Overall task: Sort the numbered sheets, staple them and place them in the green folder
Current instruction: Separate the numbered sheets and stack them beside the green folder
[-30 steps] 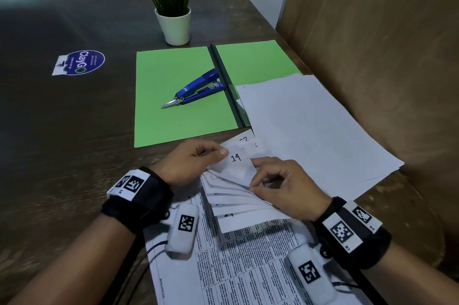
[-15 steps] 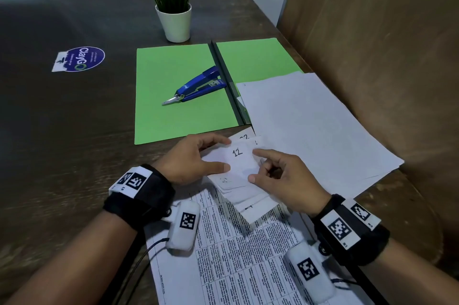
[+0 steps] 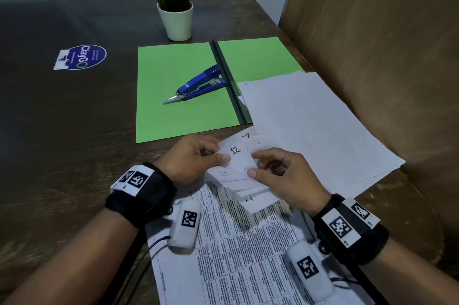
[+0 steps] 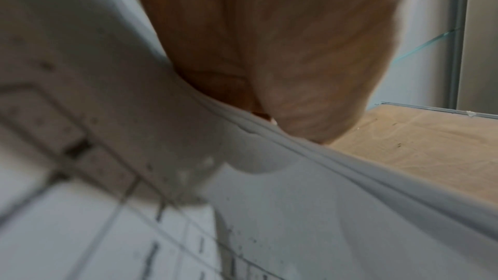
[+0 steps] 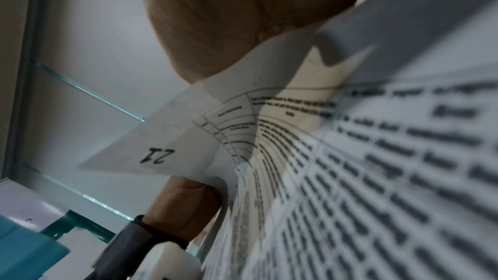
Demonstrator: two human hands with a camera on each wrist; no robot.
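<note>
So a second ago the corner on top read 14, now it's 12, meaning the flipping through the numbered sheets is moving along but sorting isn't finished. Left hand pinches the fanned corners, right hand pinches the next ones, all on the tabletop. The stapler sits untouched on the open green folder just beyond.
</note>
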